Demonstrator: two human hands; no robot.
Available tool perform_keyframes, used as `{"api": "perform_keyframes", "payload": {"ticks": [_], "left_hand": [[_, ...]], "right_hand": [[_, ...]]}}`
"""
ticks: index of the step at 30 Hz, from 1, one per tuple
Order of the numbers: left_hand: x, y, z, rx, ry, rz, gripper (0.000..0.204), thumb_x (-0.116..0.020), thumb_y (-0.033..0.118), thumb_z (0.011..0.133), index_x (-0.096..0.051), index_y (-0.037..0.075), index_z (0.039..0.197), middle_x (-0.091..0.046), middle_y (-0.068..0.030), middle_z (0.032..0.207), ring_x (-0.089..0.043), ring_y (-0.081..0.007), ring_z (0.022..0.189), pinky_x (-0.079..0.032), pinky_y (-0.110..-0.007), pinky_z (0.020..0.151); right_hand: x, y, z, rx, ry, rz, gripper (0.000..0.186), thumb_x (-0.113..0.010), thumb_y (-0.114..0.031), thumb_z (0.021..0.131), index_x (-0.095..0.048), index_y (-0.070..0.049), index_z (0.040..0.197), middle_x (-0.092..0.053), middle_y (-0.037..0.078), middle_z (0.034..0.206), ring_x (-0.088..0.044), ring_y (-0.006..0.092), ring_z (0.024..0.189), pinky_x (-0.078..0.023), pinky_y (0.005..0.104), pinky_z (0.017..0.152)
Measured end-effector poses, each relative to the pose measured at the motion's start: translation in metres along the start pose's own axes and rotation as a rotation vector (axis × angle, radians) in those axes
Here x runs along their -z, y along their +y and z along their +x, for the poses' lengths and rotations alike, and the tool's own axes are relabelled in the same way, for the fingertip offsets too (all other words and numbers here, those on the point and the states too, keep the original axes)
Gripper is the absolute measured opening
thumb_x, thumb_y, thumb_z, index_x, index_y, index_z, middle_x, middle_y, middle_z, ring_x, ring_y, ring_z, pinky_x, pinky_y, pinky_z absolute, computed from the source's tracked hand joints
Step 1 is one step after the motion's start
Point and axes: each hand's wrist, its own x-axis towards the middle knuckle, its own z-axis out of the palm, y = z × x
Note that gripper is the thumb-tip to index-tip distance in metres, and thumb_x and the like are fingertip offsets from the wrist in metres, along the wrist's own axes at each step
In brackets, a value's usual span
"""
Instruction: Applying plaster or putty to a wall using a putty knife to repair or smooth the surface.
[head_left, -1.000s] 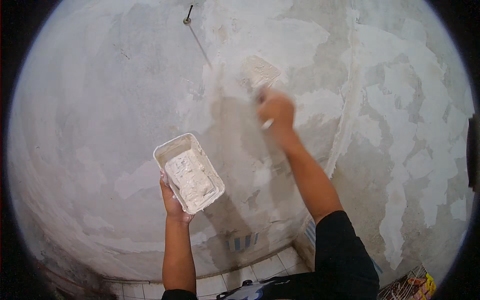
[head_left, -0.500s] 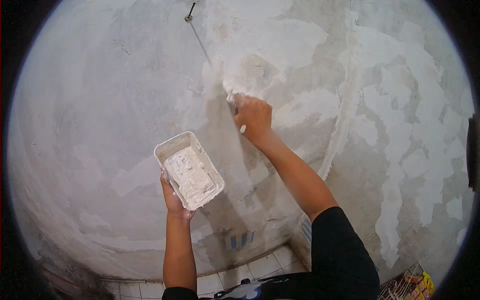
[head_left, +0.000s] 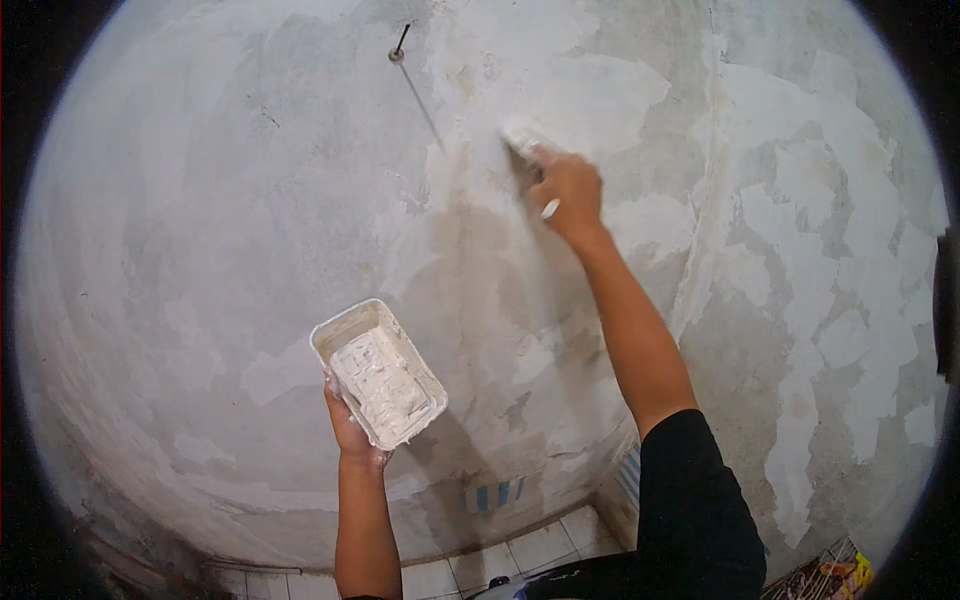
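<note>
My left hand (head_left: 352, 432) grips a white rectangular plastic tub (head_left: 424, 372) from beneath and along its left side. White putty (head_left: 380, 378) fills the bottom of the tub, its surface rough and ridged. Higher up and to the right, my right hand (head_left: 572, 195) is closed round a putty knife (head_left: 550, 208), whose pale handle end pokes out below the fist. The blade end, smeared with white putty and blurred, is against the grey wall (head_left: 320, 200) or very near it. Most of the handle is hidden by my fingers.
A metal rod (head_left: 402, 42) sticks out of the wall at upper left. Patches of white putty (head_left: 800, 400) cover the right side, beyond a vertical corner line (head_left: 712, 170). Below lie white floor tiles (head_left: 545, 545); a wire basket (head_left: 835, 572) with colourful items stands at lower right.
My right hand has swept the putty knife up and to the right across the wall, over a bare grey patch. The tub stays in my left hand, slightly lower in view.
</note>
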Motion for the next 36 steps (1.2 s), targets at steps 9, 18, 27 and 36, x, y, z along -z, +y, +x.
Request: {"api": "perform_keyframes", "payload": {"ticks": [9,18,27,36], "left_hand": [[0.005,0.003,0.003,0.052,-0.014,-0.03,0.067,-0.031,0.057,0.091,-0.032,0.009,0.138,-0.045,-0.0138,0.13,-0.051,-0.0307,0.114,-0.05,-0.045,0.09],[-0.004,0.006,-0.001,0.015,-0.025,-0.034,0.065,-0.032,0.055,0.092,-0.032,0.009,0.137,-0.045,-0.0137,0.13,-0.052,-0.0305,0.113,-0.049,-0.045,0.092],[0.011,-0.002,0.002,-0.003,-0.087,-0.09,0.066,-0.033,0.057,0.091,-0.031,0.009,0.138,-0.043,-0.014,0.132,-0.05,-0.0307,0.115,-0.049,-0.046,0.091],[0.021,-0.007,0.004,0.037,-0.177,-0.166,0.066,-0.037,0.057,0.09,-0.034,0.01,0.136,-0.045,-0.0129,0.13,-0.051,-0.0302,0.114,-0.049,-0.045,0.091]], "right_hand": [[-0.006,-0.014,-0.078,0.11,-0.317,0.245,0.03,-0.059,-0.013,0.067,-0.066,-0.011,0.096,-0.063,0.014,0.076,-0.06,0.0339,0.075,-0.048,0.0429,0.067],[-0.03,0.016,-0.077,-0.097,-0.076,-0.066,0.023,-0.059,-0.011,0.068,-0.066,-0.007,0.089,-0.064,0.014,0.077,-0.061,0.0335,0.075,-0.048,0.0424,0.065],[-0.009,-0.068,-0.114,0.273,-0.383,0.242,0.035,-0.061,-0.009,0.062,-0.063,-0.005,0.097,-0.062,0.013,0.074,-0.059,0.0343,0.072,-0.048,0.0428,0.064],[-0.013,-0.001,-0.062,-0.054,0.042,-0.091,0.018,-0.049,-0.017,0.083,-0.062,-0.006,0.088,-0.064,0.016,0.082,-0.06,0.0375,0.078,-0.046,0.0482,0.067]]}}
